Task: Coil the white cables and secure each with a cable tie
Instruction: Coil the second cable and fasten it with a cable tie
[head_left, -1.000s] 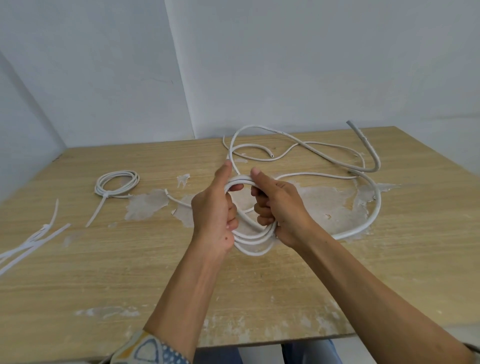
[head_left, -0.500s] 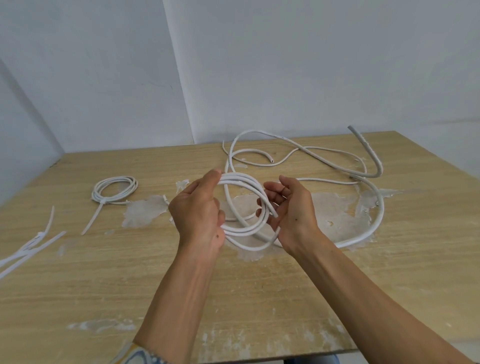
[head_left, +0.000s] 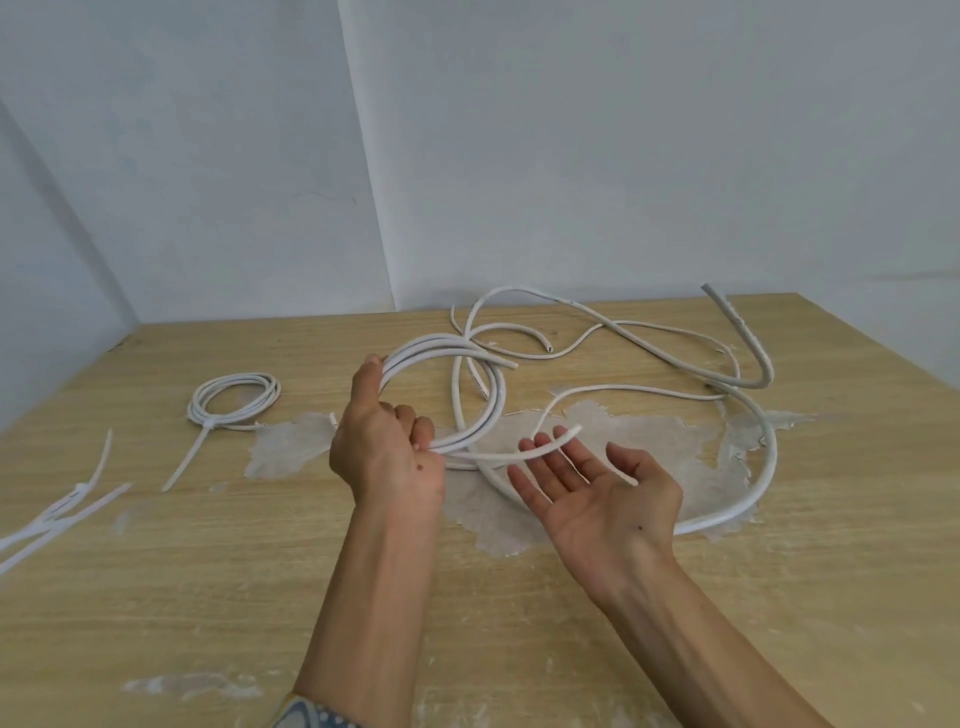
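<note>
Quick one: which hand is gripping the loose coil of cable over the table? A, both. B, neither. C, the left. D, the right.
C: the left hand has its fingers curled round the coil, while the right hand is open, palm up, with straight fingers.

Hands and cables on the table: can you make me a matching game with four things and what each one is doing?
Things:
1 left hand
2 right hand
3 small coil
4 loose cable ties

States:
a by the left edge of the table
b open, palm up
c gripping the cable loops
d tied up, lying flat

Pairs: 1-c, 2-b, 3-d, 4-a
</note>
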